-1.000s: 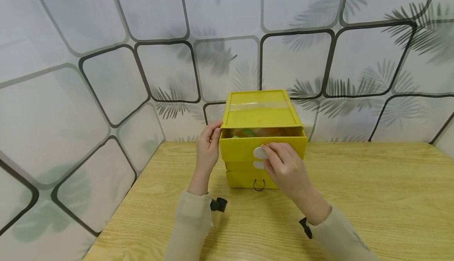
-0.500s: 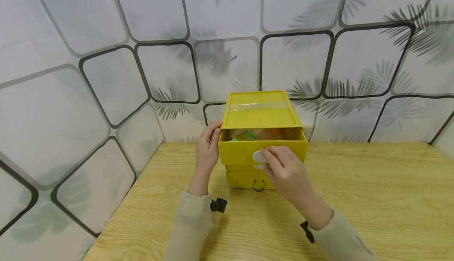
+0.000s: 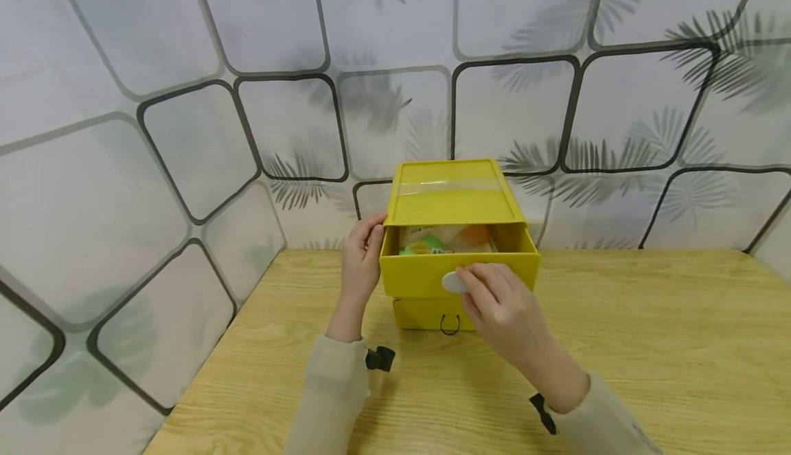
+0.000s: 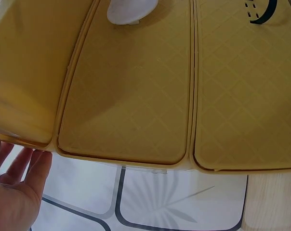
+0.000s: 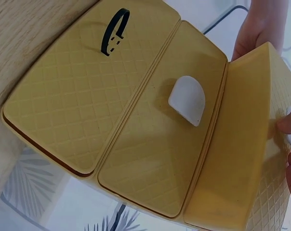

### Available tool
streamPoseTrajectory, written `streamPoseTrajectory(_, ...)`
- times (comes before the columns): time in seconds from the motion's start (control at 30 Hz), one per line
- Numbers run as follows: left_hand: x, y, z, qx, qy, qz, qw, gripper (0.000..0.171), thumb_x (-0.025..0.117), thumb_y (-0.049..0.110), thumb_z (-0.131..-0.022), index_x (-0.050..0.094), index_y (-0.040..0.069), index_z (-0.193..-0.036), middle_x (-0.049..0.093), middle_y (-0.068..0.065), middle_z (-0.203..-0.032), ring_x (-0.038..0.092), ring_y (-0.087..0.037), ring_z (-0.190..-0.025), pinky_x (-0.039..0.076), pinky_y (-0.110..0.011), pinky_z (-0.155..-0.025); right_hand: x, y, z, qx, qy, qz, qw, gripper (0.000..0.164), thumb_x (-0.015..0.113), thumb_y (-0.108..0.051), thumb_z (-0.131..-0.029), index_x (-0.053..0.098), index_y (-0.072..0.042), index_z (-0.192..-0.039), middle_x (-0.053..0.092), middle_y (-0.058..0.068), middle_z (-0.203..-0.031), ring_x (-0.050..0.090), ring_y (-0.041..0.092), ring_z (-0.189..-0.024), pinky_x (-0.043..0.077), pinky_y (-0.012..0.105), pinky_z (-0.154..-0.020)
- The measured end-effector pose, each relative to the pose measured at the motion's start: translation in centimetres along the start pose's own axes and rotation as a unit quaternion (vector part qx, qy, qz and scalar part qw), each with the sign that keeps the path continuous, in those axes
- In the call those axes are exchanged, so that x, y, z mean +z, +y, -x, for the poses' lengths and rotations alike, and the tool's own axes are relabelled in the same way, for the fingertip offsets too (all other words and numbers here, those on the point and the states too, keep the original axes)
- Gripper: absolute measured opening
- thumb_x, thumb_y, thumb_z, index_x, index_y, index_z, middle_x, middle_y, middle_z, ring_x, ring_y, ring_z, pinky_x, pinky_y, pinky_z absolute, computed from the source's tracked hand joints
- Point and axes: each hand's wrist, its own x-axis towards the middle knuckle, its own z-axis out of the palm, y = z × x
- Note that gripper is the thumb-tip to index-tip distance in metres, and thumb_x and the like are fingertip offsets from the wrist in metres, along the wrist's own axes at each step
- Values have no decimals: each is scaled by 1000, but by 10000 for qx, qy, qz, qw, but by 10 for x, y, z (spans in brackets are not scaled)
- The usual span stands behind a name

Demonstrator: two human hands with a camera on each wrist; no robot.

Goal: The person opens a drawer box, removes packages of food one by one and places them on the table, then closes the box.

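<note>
Over the head feed I could see dark printing on a pale packet, too small to read; a green wrapper in front carried blurred lettering too. Both lay in the pulled-out top drawer of a glossy yellow drawer unit, which stood on the wooden table with clear tape across its top. The fronts had a raised diamond lattice; the middle one bore a white handle, the bottom one a black loop. My right hand pinched the top drawer's oval white pull between thumb and fingers. My left hand gripped nothing, its fingers loosely extended and touching the unit's left side.
</note>
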Motion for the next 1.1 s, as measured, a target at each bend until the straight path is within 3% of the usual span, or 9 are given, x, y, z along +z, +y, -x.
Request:
streamPoseTrajectory(0.8,1,0,0,-117,5,-13,9999,24,40,9,-83,52,2,-102,50,-12,-99,44,-13,-92,37,-25,-76,-12,-7,-7,-224,-257,-1,9994,24,41,-9,-79,58,7,-80,53,15,-75,49,25,-64,42,30,-55)
streamPoseTrajectory(1.1,0,-1,1,-229,-82,42,9997,25,39,11,-84,51,3,-104,50,-7,-100,44,-13,-92,38,-25,-74,-18,-8,-12,-430,-485,44,9979,23,39,-7,-78,58,6,-79,53,14,-74,49,24,-64,43,30,-56)
